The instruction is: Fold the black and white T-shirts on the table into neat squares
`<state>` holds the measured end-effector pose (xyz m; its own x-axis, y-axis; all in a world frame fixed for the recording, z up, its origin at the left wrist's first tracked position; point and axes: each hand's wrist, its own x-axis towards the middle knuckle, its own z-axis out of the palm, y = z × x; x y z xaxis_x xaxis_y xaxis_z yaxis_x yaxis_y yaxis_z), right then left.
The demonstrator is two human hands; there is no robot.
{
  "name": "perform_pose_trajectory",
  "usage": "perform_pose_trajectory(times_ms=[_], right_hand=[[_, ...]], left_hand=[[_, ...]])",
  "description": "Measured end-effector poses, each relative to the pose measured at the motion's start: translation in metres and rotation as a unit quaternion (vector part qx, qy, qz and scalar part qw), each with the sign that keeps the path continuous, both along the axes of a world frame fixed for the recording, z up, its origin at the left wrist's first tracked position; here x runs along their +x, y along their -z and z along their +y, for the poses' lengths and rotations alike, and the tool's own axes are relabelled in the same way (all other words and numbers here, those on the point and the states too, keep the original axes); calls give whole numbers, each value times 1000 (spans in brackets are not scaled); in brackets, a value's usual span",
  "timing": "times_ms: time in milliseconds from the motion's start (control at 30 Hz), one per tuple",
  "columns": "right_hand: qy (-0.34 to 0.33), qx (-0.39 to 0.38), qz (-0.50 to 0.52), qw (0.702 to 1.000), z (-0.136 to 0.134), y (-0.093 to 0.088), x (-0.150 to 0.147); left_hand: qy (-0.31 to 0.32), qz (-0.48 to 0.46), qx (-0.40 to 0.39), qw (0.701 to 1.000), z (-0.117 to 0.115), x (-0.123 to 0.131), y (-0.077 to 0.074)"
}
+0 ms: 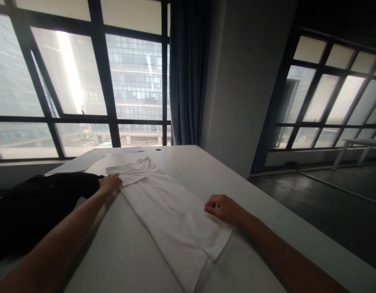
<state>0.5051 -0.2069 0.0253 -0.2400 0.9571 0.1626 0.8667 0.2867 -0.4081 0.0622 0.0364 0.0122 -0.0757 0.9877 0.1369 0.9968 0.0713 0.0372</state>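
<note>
A white garment [172,207], folded lengthwise into a long strip, lies on the white table [121,248], running from the far middle to the near edge of the view. At its far left edge my left hand [111,182] rests on the cloth; its fingers are too small to tell whether they pinch the fabric. My right hand [221,207] is over the right edge of the strip, near its lower end. Its fingers are curled with a gap between thumb and forefinger, and no cloth shows in that gap.
Black cloth [38,207] is heaped on the left side of the table, beside my left forearm. Paper sheets [79,163] lie behind it. A small dark round hole [158,149] is near the table's far edge. Windows and a blue curtain [188,73] stand beyond.
</note>
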Motion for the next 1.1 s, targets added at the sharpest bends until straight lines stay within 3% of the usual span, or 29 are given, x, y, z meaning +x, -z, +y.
perform_pose_trajectory(times_ms=[100, 233, 333, 600, 733, 800, 900, 1100], right_hand=[[-28, 35, -9, 999, 6, 11, -1], [-59, 14, -32, 998, 9, 21, -4], [-71, 16, -39, 997, 7, 22, -10], [-128, -23, -35, 991, -6, 15, -45], [-176, -11, -27, 984, -11, 14, -64], [-188, -1, -20, 982, -13, 12, -68], [-197, 0, -13, 980, -19, 8, -72], [-238, 5, -44, 970, -35, 2, -99]], left_hand=[[7, -28, -20, 999, -17, 31, 12], [63, -42, -61, 995, -52, 83, 36], [97, -30, -54, 993, -61, 102, 46], [247, 5, -49, 968, 5, 79, 35], [293, 16, -48, 955, 16, 91, 32], [305, 11, -49, 951, 9, 91, 32], [316, 4, -46, 948, -11, 72, 27], [239, 11, 43, 970, -81, 19, 11]])
